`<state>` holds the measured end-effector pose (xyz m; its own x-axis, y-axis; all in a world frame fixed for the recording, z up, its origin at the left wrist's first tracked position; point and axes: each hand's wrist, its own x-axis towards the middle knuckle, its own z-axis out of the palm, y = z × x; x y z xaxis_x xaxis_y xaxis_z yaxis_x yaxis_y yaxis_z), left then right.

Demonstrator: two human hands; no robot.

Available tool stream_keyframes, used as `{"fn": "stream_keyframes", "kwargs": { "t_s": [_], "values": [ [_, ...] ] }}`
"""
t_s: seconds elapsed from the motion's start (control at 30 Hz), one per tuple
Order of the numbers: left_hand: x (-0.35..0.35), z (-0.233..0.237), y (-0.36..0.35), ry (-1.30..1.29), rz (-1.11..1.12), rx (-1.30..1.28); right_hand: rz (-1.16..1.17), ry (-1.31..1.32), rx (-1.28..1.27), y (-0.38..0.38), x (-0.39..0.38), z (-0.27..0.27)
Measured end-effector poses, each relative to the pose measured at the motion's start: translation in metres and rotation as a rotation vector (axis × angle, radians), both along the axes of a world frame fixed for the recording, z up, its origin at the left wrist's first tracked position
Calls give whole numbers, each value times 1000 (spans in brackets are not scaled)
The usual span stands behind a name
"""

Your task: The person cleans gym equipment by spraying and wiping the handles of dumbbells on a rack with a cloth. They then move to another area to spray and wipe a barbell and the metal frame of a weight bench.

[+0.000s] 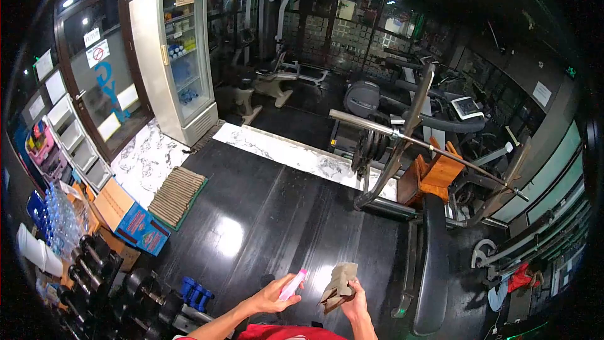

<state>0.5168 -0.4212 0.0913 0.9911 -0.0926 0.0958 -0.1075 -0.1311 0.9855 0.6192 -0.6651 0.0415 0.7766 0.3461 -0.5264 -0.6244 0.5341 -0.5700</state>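
In the head view, my left hand [274,296] is closed around a small pink and pale object [292,286], slim like a bottle or tube; its exact kind does not show. A folded grey-brown cloth [339,284] hangs from my right hand [357,303], pinched between thumb and fingers at its right edge. Both hands are held in front of my body above the dark floor, a short gap apart. The pink object and the cloth do not touch.
To the right are a padded bench [431,264] and a rack with a barbell [440,151]. Dumbbells [141,289] and blue hand weights [196,293] lie at lower left. A ribbed mat [178,196], an open carton [139,221] and a glass-door fridge [179,63] stand farther left.
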Motion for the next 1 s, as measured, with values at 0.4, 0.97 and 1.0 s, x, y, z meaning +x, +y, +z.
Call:
{"fn": "stream_keyframes", "kwargs": {
  "t_s": [0.4, 0.97, 1.0],
  "values": [
    [125, -10, 83, 54, 122, -244, -186, -35, 70, 105, 107, 6],
    [274, -3, 145, 137, 137, -175, -435, -14, 151, 158, 215, -24],
    [283, -6, 145, 139, 131, -172, -441, -9, 159, 158, 224, -27]
  ]
}}
